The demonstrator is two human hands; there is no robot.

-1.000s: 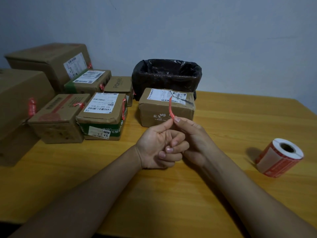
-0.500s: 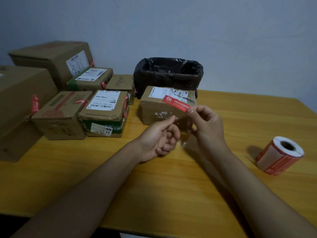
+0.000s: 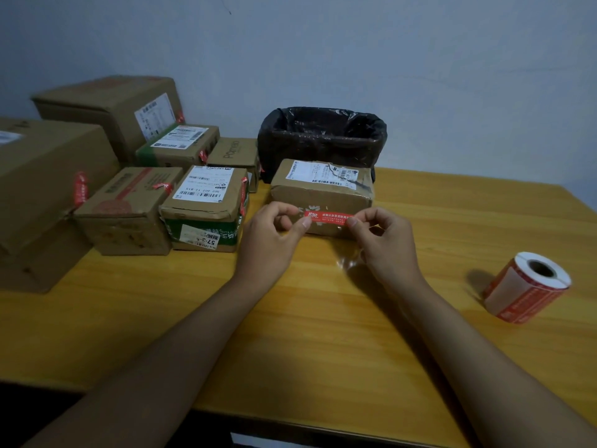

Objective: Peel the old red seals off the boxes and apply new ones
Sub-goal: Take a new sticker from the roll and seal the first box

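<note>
Seal: a new red seal (image 3: 329, 217), edge-on a second ago, is now stretched flat in front of the near box (image 3: 321, 197).
Left hand (image 3: 274, 234): fingers pinch the seal's left end.
Right hand (image 3: 384, 240): fingers pinch its right end.
Meaning: the seal looks ready to apply.
Table (image 3: 323, 334): seal roll (image 3: 526, 287) lies to the right.

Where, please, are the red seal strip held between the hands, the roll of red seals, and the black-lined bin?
Red seal strip (image 3: 329, 217), head view: middle of its printed face.
Roll of red seals (image 3: 525, 294), head view: its outer red wrap.
Black-lined bin (image 3: 323, 147), head view: its front wall.
</note>
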